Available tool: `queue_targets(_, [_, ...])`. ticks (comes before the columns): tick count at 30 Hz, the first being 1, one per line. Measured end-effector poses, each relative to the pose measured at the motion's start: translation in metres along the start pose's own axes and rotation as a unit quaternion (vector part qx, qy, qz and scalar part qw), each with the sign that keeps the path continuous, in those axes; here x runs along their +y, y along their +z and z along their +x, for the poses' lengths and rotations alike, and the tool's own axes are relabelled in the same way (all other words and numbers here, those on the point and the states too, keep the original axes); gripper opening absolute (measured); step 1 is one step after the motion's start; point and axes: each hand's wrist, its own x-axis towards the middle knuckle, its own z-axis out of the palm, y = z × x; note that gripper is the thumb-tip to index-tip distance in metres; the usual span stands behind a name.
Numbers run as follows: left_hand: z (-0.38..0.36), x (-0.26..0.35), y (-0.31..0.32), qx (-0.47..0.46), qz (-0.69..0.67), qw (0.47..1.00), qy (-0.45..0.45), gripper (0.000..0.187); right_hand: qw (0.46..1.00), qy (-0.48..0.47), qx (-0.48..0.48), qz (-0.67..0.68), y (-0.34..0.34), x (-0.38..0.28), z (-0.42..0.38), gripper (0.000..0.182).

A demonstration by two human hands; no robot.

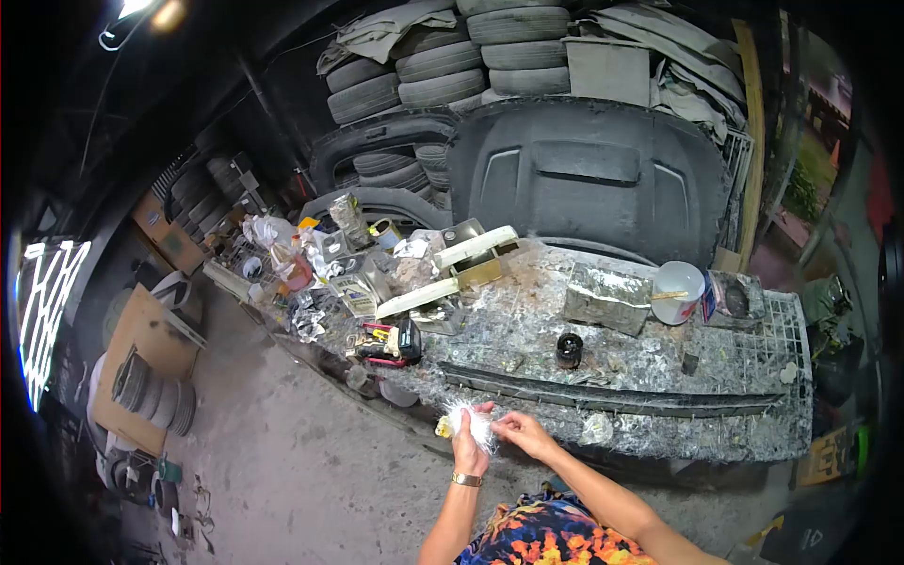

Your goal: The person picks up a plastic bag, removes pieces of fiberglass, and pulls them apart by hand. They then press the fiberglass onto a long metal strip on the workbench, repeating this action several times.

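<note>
In the head view my left hand [469, 450], with a watch [467, 480] on its wrist, holds a tuft of white fibre [478, 426] in front of the bench edge. Something yellow [443, 427] shows at the tuft's left side. My right hand [523, 433] is at the tuft's right side, its fingers pinched together at the loose strands. What sits between those fingertips is too small to name for sure.
The stained workbench [508, 377] carries a power tool [388, 341], a black cup [569, 350], a block [608, 298], a white bucket [677, 290] and a long dark strip [612, 394]. A car hood [589, 179] and stacked tires [518, 52] stand behind.
</note>
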Motion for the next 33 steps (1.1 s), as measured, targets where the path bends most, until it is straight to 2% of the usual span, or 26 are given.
queue_targets(1, [0.001, -0.001, 0.004, -0.003, -0.01, 1.0, -0.003, 0.03, 0.999, -0.001, -0.036, 0.029, 0.002, -0.003, 0.0, 0.027])
queue_targets(2, [0.004, -0.004, 0.002, -0.003, -0.006, 1.0, -0.002, 0.03, 0.997, -0.002, -0.077, -0.017, 0.003, -0.006, 0.002, 0.027])
queue_targets(5, [0.02, -0.018, -0.025, 0.002, -0.045, 0.999, -0.002, 0.027, 0.994, -0.04, -0.083, 0.063, 0.018, 0.019, 0.01, 0.02])
queue_targets(6, [0.026, -0.021, -0.037, 0.026, -0.101, 0.994, -0.027, 0.025, 0.991, -0.048, -0.067, 0.107, 0.024, 0.018, 0.008, 0.016])
queue_targets(7, [0.034, -0.022, -0.048, 0.049, -0.157, 0.985, -0.052, 0.024, 0.996, -0.05, -0.076, 0.024, 0.024, 0.024, 0.013, 0.016])
queue_targets(8, [0.045, -0.021, -0.06, 0.107, -0.137, 0.983, -0.061, 0.025, 0.996, -0.052, -0.074, 0.015, 0.02, 0.03, 0.013, 0.016])
queue_targets(9, [0.053, -0.005, -0.063, 0.167, -0.169, 0.971, 0.001, 0.028, 0.996, -0.053, -0.071, 0.006, 0.018, 0.027, 0.006, 0.017])
queue_targets(11, [0.075, 0.018, -0.107, 0.182, -0.139, 0.971, 0.074, 0.028, 0.999, -0.025, -0.036, 0.008, 0.002, 0.013, -0.006, 0.021])
queue_targets(12, [0.069, 0.017, -0.107, 0.185, -0.14, 0.97, 0.07, 0.028, 0.998, 0.005, -0.033, 0.046, -0.003, 0.023, -0.003, 0.021])
queue_targets(14, [0.054, 0.027, -0.098, 0.106, 0.058, 0.992, 0.026, 0.032, 0.989, -0.015, -0.027, 0.144, -0.006, 0.015, 0.006, 0.017])
queue_targets(15, [0.045, 0.022, -0.087, 0.062, 0.091, 0.994, -0.004, 0.037, 0.985, -0.01, -0.039, 0.166, -0.007, 0.012, 0.012, 0.015])
queue_targets(17, [0.029, 0.005, -0.048, 0.116, 0.017, 0.993, 0.005, 0.043, 0.987, 0.016, -0.059, 0.148, -0.002, 0.008, 0.022, 0.014])
queue_targets(19, [0.021, -0.005, -0.023, 0.072, 0.007, 0.997, -0.012, 0.041, 0.988, 0.042, -0.075, 0.128, 0.007, 0.012, 0.031, 0.013])
queue_targets(20, [0.019, -0.005, -0.011, 0.104, 0.003, 0.994, -0.037, 0.034, 0.983, 0.063, -0.088, 0.148, 0.014, 0.015, 0.034, 0.012])
queue_targets(21, [0.032, -0.012, -0.022, 0.099, -0.032, 0.993, -0.046, 0.031, 0.977, 0.082, -0.101, 0.169, 0.021, 0.02, 0.037, 0.011])
queue_targets(24, [0.06, -0.011, -0.036, 0.111, -0.04, 0.993, -0.024, 0.034, 0.981, 0.084, -0.057, 0.163, 0.037, 0.027, 0.047, 0.01])
queue_targets(25, [0.071, -0.009, -0.046, 0.11, -0.085, 0.989, -0.043, 0.036, 0.982, 0.084, -0.043, 0.162, 0.042, 0.028, 0.051, 0.011])
queue_targets(27, [0.093, -0.001, -0.065, 0.109, -0.128, 0.983, -0.069, 0.038, 0.982, 0.081, -0.039, 0.165, 0.046, 0.032, 0.059, 0.012])
queue_targets(29, [0.113, 0.021, -0.081, 0.128, -0.172, 0.975, -0.053, 0.038, 0.991, 0.046, -0.028, 0.124, 0.045, 0.032, 0.066, 0.014])
queue_targets(31, [0.117, 0.065, -0.073, 0.133, -0.048, 0.988, 0.057, 0.033, 0.995, 0.053, -0.035, 0.07, 0.032, 0.015, 0.07, 0.017])
queue_targets(33, [0.111, 0.1, -0.082, 0.019, 0.172, 0.984, 0.047, 0.026, 0.999, 0.012, -0.039, -0.033, 0.022, -0.006, 0.077, 0.019])
